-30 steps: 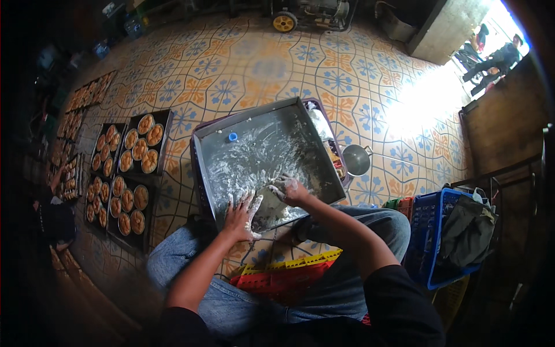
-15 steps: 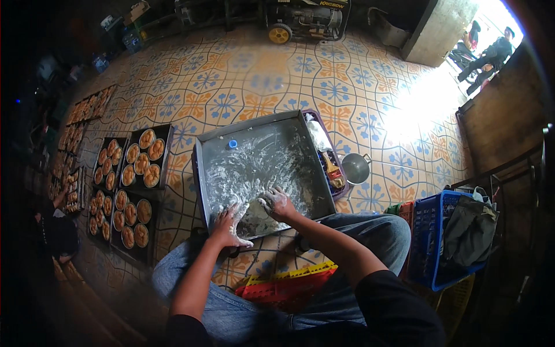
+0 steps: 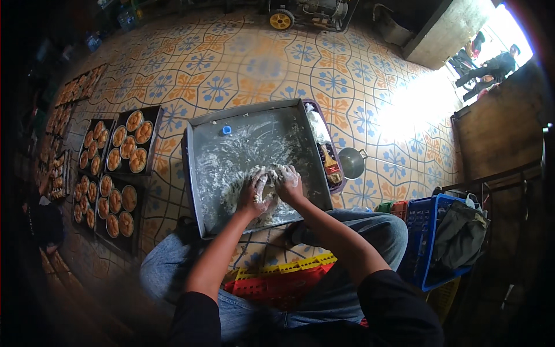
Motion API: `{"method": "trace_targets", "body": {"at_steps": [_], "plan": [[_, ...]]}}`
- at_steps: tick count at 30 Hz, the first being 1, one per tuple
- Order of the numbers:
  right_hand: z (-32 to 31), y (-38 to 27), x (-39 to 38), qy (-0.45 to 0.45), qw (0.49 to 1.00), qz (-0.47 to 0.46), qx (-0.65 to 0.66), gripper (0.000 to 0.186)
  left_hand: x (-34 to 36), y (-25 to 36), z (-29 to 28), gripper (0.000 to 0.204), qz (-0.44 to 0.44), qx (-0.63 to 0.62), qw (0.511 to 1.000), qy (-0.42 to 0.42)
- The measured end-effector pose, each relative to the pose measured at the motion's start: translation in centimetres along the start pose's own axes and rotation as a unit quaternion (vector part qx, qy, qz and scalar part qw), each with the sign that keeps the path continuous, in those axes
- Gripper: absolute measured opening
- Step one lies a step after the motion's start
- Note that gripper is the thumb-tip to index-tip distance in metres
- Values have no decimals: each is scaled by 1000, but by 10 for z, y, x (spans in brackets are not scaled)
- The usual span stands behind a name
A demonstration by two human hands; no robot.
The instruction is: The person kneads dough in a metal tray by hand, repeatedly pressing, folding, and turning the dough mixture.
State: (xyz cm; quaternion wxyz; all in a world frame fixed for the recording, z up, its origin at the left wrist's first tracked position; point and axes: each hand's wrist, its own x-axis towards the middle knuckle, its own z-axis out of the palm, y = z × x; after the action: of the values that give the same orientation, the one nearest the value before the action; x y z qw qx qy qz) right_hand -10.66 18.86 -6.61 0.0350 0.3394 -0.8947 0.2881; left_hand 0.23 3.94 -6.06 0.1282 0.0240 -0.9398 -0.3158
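Note:
My left hand (image 3: pixel 254 196) and my right hand (image 3: pixel 290 186) are close together in the near half of a large square metal tray (image 3: pixel 214 162) streaked with white flour. Their fingers are curled onto pale, floury dough (image 3: pixel 267 184) between them, which they partly hide. A small blue cap (image 3: pixel 226 130) lies toward the tray's far left. Just right of the tray, a purple container (image 3: pixel 338 185) holds a white bag (image 3: pixel 317 126) and a wooden-handled brush (image 3: pixel 330 165). A steel pot (image 3: pixel 352 163) is beside that container.
Dark trays (image 3: pixel 130 168) of round pans with golden-topped pieces line the left, near another person (image 3: pixel 43 222). Red and yellow crates (image 3: pixel 277 280) are beneath me; a blue crate (image 3: pixel 422 248) with cloth stands right. A wheeled machine (image 3: pixel 303 17) is at the back, people (image 3: pixel 494 69) in the doorway.
Both hands have moved up into the tray and closer together. My left hand, spread at the tray's near edge earlier, is now curled onto the dough beside my right hand.

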Motion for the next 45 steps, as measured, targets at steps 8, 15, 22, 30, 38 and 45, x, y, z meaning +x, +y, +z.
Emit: {"method": "trace_targets", "body": {"at_steps": [8, 15, 22, 30, 38, 45], "plan": [[16, 39, -1, 86, 978, 109, 154, 37, -4, -8, 20, 63, 38, 88, 980, -174], [-22, 3, 0, 73, 975, 77, 197, 36, 13, 12, -3, 63, 56, 24, 978, -200], [-42, 25, 4, 193, 967, 31, 166, 34, 33, 28, 33, 67, -129, 65, 989, 19], [-39, 35, -1, 168, 964, 84, 186, 37, 38, 45, 52, 62, -19, 128, 988, 82], [-46, -9, -2, 121, 979, 91, 138, 29, 27, -3, 25, 58, -157, -310, 932, 103], [27, -29, -8, -120, 974, -193, -6, 63, -12, -61, -66, 60, -249, -110, 951, 149]]}}
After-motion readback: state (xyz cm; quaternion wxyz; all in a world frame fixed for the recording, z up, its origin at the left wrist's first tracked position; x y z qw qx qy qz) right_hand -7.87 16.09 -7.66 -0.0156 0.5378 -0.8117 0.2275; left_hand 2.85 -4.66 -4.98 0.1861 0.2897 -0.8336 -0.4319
